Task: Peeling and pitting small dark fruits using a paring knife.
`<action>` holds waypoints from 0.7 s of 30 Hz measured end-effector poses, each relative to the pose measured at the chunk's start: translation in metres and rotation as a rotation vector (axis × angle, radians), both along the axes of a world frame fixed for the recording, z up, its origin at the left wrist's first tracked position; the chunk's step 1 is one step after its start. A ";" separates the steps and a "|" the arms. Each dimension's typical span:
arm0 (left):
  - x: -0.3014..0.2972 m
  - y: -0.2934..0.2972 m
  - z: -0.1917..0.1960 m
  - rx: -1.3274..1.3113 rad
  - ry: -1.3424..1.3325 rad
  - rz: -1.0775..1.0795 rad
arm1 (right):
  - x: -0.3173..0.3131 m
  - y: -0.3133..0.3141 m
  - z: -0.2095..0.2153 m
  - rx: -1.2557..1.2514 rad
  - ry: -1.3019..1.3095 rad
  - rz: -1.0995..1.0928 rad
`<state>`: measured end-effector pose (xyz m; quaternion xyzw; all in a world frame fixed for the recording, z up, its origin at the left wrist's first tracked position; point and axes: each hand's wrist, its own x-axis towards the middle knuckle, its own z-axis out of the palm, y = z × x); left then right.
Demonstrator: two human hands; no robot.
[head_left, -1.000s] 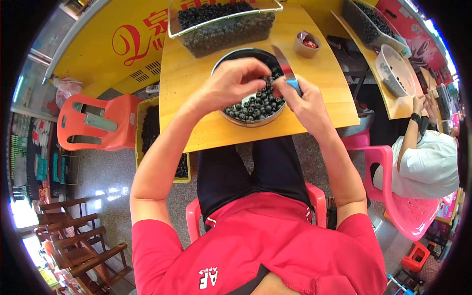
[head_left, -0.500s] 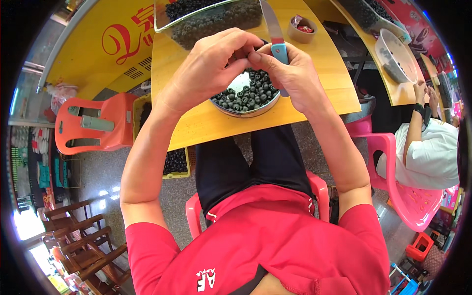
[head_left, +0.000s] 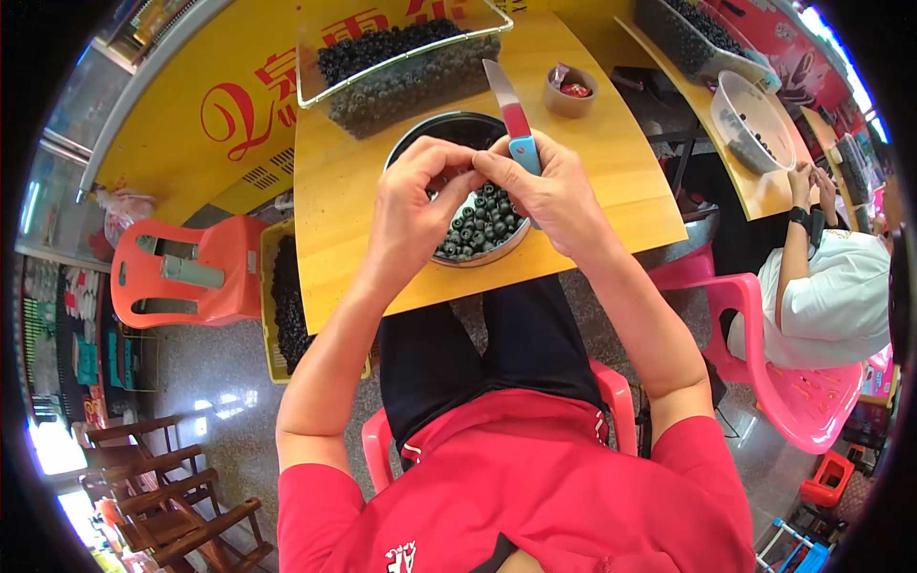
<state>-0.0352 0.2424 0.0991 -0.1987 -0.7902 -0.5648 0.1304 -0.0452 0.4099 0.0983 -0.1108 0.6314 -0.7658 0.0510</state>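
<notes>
My right hand [head_left: 556,191] grips a knife [head_left: 522,145] with a blue handle, its blade pointing up and away from me. The thumb and fingers of my left hand [head_left: 420,196] are pinched together, touching my right fingertips. Whatever lies between the fingertips is hidden. Both hands are above a round bowl [head_left: 482,257] near the table's front edge. In it lie several small, dark round pieces [head_left: 485,222] that look like fruits or nuts, many with a pale spot. My hands cover part of the bowl.
A large clear tub [head_left: 411,91] of the same dark pieces stands beyond the bowl on the wooden table [head_left: 611,181]. A small brown cup [head_left: 570,93] holds red wrappers. Left are an orange chair [head_left: 224,267] and yellow crate [head_left: 270,325]. Another person [head_left: 821,286] sits right.
The view has shifted, showing more of the tub and the bowl's far side. My hands are still together over the bowl, with the knife still in the right one.
</notes>
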 end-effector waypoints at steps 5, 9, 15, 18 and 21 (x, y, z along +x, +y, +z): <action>0.008 -0.002 -0.006 0.141 -0.070 -0.035 | 0.004 0.001 0.004 -0.076 -0.097 0.070; 0.015 0.000 -0.004 0.309 -0.197 -0.101 | 0.006 0.002 0.004 -0.151 -0.166 0.109; 0.015 -0.002 -0.013 0.494 -0.294 -0.175 | 0.006 0.001 0.008 -0.205 -0.164 0.171; 0.015 -0.002 -0.019 0.548 -0.348 -0.197 | 0.007 0.004 0.008 -0.098 -0.075 0.133; 0.015 0.002 -0.021 0.648 -0.381 -0.176 | 0.012 0.006 -0.001 0.372 0.379 -0.053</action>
